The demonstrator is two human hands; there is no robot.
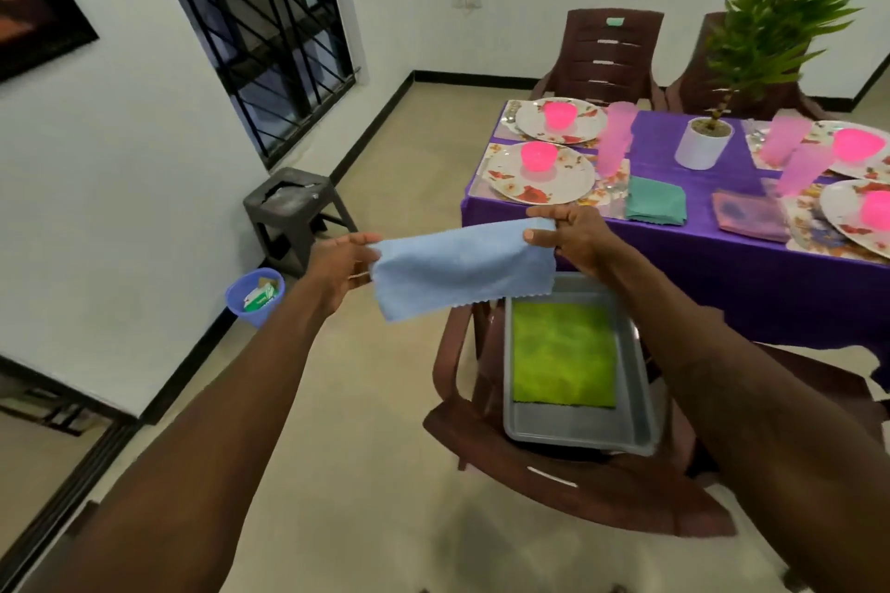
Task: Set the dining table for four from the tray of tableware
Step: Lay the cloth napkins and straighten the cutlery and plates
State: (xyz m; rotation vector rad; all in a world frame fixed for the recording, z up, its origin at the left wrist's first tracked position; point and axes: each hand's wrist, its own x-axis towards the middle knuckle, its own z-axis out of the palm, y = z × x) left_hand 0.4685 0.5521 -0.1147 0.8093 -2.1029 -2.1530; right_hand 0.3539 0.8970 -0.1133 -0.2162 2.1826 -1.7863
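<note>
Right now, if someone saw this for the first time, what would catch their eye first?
A light blue cloth stretched between the left hand and right hand, mid-frame. Behind it to the right, the purple table with floral plates and bright pink bowls. Below the cloth, a grey tray on a brown chair holds a green cloth.

Hidden, cropped and blurred
The blue cloth [462, 272] covers the grey tray's [578, 429] far end; the right edge cuts two plates [845, 209] and the desk [698, 190]; the pink tumblers [616, 137] are blurred.
</note>
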